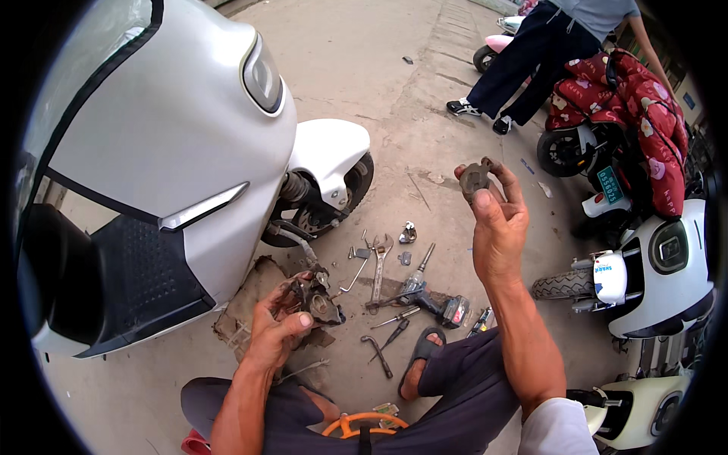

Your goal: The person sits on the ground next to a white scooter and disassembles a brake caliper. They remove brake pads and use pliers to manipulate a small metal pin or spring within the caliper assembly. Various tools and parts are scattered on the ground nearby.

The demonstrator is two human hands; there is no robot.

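Observation:
A dirty metal brake caliper (324, 306) rests in my left hand (274, 327), its thumb and fingers closed round it. It is beside the front wheel (359, 182) of a large white scooter (205, 98), below the fork. My right hand (502, 226) is raised to the right, pinching a small, flat, grimy brake pad (475, 179) between thumb and fingers. On the ground between my hands lie an adjustable wrench (379, 267), a hex key (355, 276) and a cordless drill (426, 297).
Near my sandalled foot (422, 362) lie screwdrivers (397, 315) and a bent socket wrench (378, 356). An orange stool (364, 422) is under me. Parked scooters (660, 265) line the right side, one with a red cover (644, 114). A person (531, 61) stands behind.

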